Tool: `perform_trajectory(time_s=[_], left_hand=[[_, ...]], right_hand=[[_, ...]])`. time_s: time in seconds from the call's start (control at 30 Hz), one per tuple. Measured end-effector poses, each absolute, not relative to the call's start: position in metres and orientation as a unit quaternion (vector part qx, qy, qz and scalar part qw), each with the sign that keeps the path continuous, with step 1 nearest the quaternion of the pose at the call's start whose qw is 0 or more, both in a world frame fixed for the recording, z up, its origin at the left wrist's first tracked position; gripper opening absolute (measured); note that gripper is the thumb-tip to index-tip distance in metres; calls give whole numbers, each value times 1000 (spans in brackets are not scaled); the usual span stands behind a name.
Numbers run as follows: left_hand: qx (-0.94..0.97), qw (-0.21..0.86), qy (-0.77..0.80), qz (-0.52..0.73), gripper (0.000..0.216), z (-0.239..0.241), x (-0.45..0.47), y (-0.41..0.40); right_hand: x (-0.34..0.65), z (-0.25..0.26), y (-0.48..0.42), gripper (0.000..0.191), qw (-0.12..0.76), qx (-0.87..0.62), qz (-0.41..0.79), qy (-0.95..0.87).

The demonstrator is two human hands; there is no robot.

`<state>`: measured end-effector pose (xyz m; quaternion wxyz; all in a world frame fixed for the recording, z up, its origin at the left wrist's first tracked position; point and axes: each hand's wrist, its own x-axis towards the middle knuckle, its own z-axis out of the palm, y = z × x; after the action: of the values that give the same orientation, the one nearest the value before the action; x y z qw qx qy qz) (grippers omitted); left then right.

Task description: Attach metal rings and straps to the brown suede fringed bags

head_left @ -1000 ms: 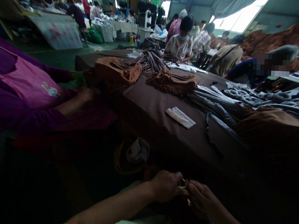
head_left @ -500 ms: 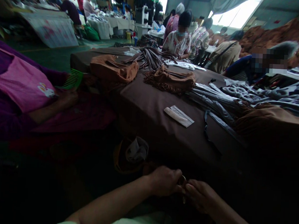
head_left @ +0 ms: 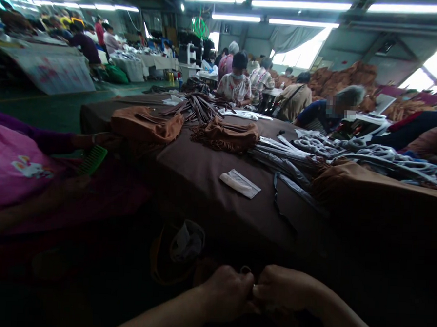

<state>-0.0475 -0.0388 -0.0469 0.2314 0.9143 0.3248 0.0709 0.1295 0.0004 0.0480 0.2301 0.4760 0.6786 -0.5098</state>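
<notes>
My left hand (head_left: pixel 230 288) is closed low in the head view, its knuckles close to those of my right hand (head_left: pixel 281 288). A small pale metal ring (head_left: pixel 245 269) stands out above the left fingertips. The right fingers are curled inward too, with a tiny bright spot at their tips; whatever they grip is hidden. Dark brown material seems to lie below both hands, too dim to make out. Beyond them is a table with a dark brown cover (head_left: pixel 199 170), bearing a flat clear packet (head_left: pixel 240 183) and a thin dark strap (head_left: pixel 279 205).
Brown fringed bags (head_left: pixel 147 124), dark strips (head_left: pixel 197 107) and pale wrapped straps (head_left: pixel 286 160) lie on the table. At left a co-worker in a pink apron (head_left: pixel 13 167) holds a green comb (head_left: pixel 92 160). A container with white scraps (head_left: pixel 187 242) stands below the table edge.
The view has tilted up and turned right. My hands are still together, with the right wrist raised and turned more. The co-worker's green comb has dropped lower.
</notes>
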Motion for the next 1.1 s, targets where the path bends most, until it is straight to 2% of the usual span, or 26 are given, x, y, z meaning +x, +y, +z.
perform_trajectory(time_s=[0.13, 0.23, 0.43, 0.5, 0.67, 0.77, 0.87, 1.03, 1.1], left_hand=[[920, 232, 309, 62, 45, -52, -44, -42], [895, 264, 347, 89, 49, -49, -47, -42], [841, 318, 403, 168, 48, -30, -50, -32], [844, 312, 405, 163, 52, -28, -48, -32], [882, 284, 354, 125, 53, -34, -40, -40], [894, 265, 346, 108, 53, -37, -40, -44], [888, 270, 348, 132, 49, -34, -44, -43], [871, 305, 346, 169, 50, -20, -48, -39], [870, 311, 344, 166, 49, -19, -48, -39]], right_hand=[[130, 50, -10, 34, 212, 509, -448, 704], [130, 53, -18, 34, 154, 535, -401, 727], [150, 40, -21, 45, 34, 519, -521, 677], [155, 36, -21, 46, 45, 503, -541, 673], [156, 35, -15, 39, 154, 489, -513, 688], [155, 38, -13, 35, 167, 478, -520, 688], [156, 40, -16, 37, 144, 469, -531, 690], [161, 42, -29, 42, 40, 457, -568, 683], [161, 45, -34, 42, 28, 458, -545, 702]])
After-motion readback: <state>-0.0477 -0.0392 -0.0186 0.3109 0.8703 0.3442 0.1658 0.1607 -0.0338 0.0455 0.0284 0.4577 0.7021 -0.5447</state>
